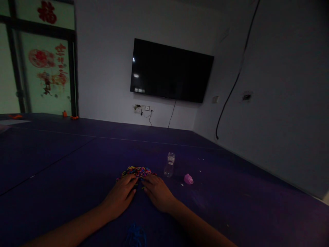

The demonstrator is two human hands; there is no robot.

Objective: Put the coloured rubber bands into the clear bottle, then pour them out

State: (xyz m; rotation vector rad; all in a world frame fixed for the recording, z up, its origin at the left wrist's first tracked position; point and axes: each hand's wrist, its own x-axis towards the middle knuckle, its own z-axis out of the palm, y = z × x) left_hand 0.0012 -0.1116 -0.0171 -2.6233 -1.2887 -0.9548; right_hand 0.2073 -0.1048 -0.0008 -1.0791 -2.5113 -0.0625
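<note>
A heap of thin multicoloured bands or strings [138, 171] lies on the dark purple table [84, 185]. My left hand [121, 195] rests at the heap's near left side, fingers extended and thumb apart. At the near right side lies my right hand [159, 192], its fingers also spread over the edge of the heap. A clear open bottle [169, 165] stands just beyond my right hand, and a pink cap-like piece [188, 179] sits to its right. Closer to me is a tangle of blue strings [135, 236].
Small white scraps [182, 185] dot the table on the right. Orange objects [64, 113] and a pale sheet [14, 121] are at the far left. A dark screen [171, 70] hangs on the wall; a black cable [232, 87] dangles at the right.
</note>
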